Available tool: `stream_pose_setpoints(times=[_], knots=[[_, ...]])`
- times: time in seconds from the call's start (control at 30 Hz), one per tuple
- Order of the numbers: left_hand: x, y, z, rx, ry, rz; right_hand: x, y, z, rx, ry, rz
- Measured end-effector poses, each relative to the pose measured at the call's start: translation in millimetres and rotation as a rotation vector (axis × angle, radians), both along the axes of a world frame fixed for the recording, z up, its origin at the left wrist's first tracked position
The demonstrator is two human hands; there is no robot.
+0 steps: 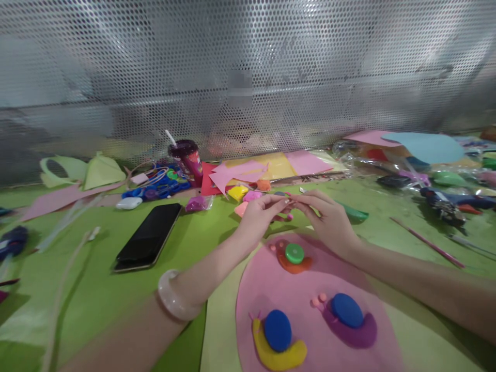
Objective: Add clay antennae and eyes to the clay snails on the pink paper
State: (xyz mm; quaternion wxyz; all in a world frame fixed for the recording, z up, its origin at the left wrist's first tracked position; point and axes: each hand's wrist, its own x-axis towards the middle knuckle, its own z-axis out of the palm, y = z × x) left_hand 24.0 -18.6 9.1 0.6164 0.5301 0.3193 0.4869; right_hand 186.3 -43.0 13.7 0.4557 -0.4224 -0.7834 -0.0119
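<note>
Head view, entry as I log it from my remote seat.

Item held: a small bit of clay (291, 202), pinkish as far as I can make out, caught between the fingertips of both hands above the far edge of the pink oval mat (267, 289). It is too small and too covered for me to tell its shape or long axis.

Left hand (260, 216): fingers drawn together, tips pinching the bit from the left. A pale bangle (174, 298) sits on that wrist.

Right hand (329, 219): fingers curled, thumb and forefinger pinching the same bit from the right. The two sets of fingertips meet, so neither hand is nearer; the piece lies straight ahead of both, just beyond the mat.

On the mat: an orange snail with a green shell (294, 256), directly below the hands and nearest to them; a purple snail with a blue shell (347, 321); a yellow snail with a blue shell (278, 341). These two lie close to me, well apart from the hands.

Beyond the hands: loose clay lumps (243, 195) in yellow, pink and orange, and coloured paper sheets (271, 166).

Left of the hands: a dark phone (149, 236) lying flat, long axis running away from me; a dark red cup with a straw (189, 159).

Writing: the cup carries a printed label, too blurred for me to read. No other brand or text is legible.
</note>
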Motion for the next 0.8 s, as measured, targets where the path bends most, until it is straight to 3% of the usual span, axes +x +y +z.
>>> stream_pose_setpoints(times=[0.47,0.8], knots=[[0.2,0.0,-1.6,0.036,-0.02,0.013,-0.5,-1.0,0.1,-0.014,0.031,-0.006],[-1.9,1.7,-0.3,-0.03,-0.027,0.04,-0.8,2.7,-3.0,-0.004,-0.003,-0.041]])
